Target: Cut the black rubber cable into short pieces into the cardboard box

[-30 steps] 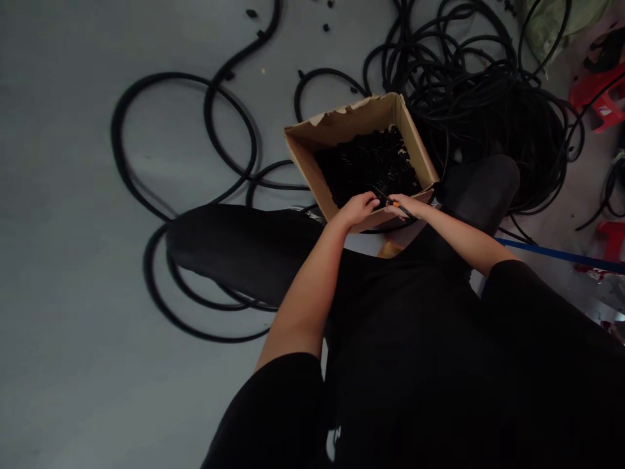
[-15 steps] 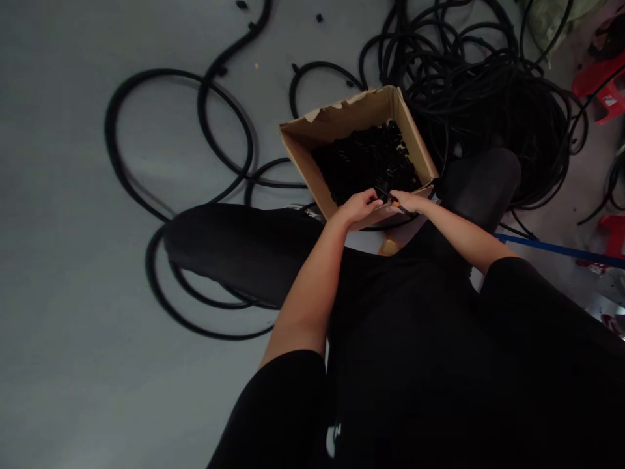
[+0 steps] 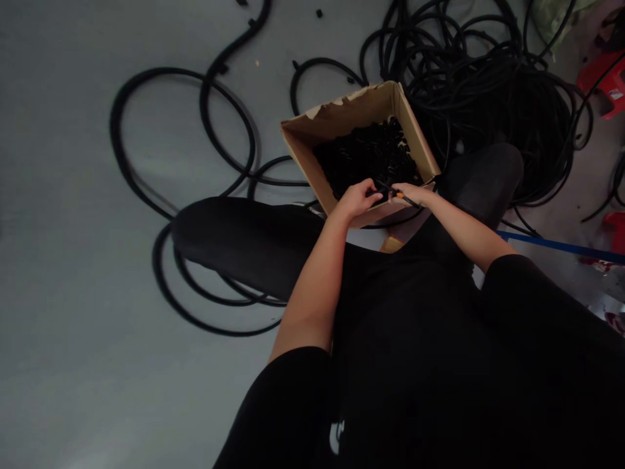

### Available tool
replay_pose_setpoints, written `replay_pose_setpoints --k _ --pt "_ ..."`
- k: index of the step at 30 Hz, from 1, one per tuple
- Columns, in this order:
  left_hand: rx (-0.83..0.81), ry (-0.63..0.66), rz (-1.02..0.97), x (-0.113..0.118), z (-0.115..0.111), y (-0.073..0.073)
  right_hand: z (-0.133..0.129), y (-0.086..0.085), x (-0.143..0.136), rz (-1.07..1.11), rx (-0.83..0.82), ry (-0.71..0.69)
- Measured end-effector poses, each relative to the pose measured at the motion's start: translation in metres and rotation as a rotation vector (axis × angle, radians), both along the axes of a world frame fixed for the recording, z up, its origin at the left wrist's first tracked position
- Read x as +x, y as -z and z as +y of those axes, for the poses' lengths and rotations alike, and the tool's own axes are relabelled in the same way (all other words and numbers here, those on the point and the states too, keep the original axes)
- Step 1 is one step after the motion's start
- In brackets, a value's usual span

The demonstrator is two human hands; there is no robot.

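My left hand (image 3: 360,198) is closed over the near edge of the cardboard box (image 3: 336,122), a small black piece (image 3: 375,194) pinched between thumb and fingers. Just right of it, my right hand (image 3: 413,193) is wrapped round a slim hand tool with an orange and black handle (image 3: 400,195). Its tip points toward the left hand, and its exact kind is too small to make out. Below both hands, many short black pieces (image 3: 366,153) fill the bottom of the box, which stands between my legs.
A big tangle of black hose (image 3: 493,98) lies right of the box. Loops of thicker black hose (image 3: 114,130) spread over the grey floor (image 3: 58,260) at left. At the right edge are a red plastic item (image 3: 603,81) and a blue bar (image 3: 561,244).
The two hands stay close together at the box edge, with small finger shifts. A black piece shows more clearly in the left hand. The view has shifted slightly.
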State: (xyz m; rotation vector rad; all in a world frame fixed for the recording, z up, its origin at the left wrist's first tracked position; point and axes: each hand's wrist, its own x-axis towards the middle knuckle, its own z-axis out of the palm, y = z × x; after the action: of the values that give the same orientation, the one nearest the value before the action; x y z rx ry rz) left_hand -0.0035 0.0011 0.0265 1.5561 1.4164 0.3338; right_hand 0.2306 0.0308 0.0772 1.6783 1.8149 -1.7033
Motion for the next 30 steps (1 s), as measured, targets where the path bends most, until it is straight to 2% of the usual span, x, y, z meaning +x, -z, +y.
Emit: replay_pose_setpoints --k 3,8,11,14,17,22,26,30 --pt "0.002 0.039 0.034 0.001 -0.002 -0.003 0.001 0.003 0.001 -0.022 -0.044 0.003" --pt "0.027 -0.227 0.120 -0.004 0.001 0.002 -0.006 0.008 0.001 -0.027 -0.053 0.136" --pt "-0.015 -0.334 0.046 -0.006 0.006 0.009 -0.010 0.012 0.000 0.077 -0.106 0.241" --pt "-0.092 -0.386 -0.086 0.000 0.008 0.015 -0.013 0.015 -0.003 0.189 -0.179 0.311" --pt "-0.163 -0.382 -0.248 0.009 0.005 0.015 -0.015 0.015 -0.006 0.254 -0.210 0.291" --pt "-0.209 -0.255 -0.364 0.015 0.002 0.008 -0.016 0.008 -0.012 0.264 -0.163 0.261" --pt "-0.183 -0.261 -0.345 0.012 0.003 0.004 -0.018 0.000 -0.016 0.130 -0.030 0.223" --pt "-0.163 -0.305 -0.202 0.008 0.001 -0.001 -0.019 -0.001 -0.015 0.056 0.058 0.175"
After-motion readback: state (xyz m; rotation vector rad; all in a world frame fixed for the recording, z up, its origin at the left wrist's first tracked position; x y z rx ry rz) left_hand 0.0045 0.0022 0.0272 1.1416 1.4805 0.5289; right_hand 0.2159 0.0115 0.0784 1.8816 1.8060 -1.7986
